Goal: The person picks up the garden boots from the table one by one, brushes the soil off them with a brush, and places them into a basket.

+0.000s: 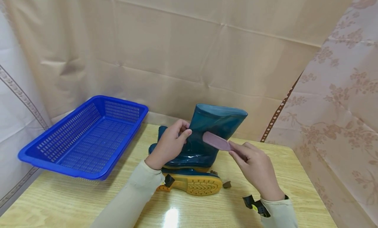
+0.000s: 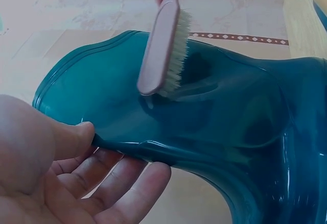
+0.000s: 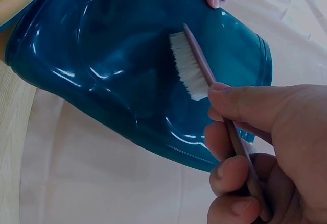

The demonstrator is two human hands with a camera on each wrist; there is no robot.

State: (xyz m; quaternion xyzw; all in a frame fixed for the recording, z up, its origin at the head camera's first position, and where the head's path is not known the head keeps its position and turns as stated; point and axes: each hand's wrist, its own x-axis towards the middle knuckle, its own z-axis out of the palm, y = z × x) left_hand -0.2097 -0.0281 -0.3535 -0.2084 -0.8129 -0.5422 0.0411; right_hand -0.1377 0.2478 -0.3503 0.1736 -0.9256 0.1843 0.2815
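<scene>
A dark teal rubber boot (image 1: 206,123) stands upright on the table, its glossy shaft leaning right. My left hand (image 1: 172,141) pinches the edge of the shaft between thumb and fingers, seen close in the left wrist view. A pinkish-purple scrub brush (image 1: 216,141) with pale bristles is in my right hand (image 1: 255,165), which grips its handle. In the left wrist view the bristles (image 2: 179,55) lie against the side of the shaft. A second boot (image 1: 203,184) lies on its side in front, its yellow treaded sole facing me.
A blue plastic basket (image 1: 118,165) with perforated walls stands at the left of the wooden table (image 1: 254,208). Small brown lumps (image 1: 227,184) lie beside the yellow sole. A beige curtain (image 1: 165,57) hangs behind, and a floral cloth (image 1: 348,116) hangs at the right.
</scene>
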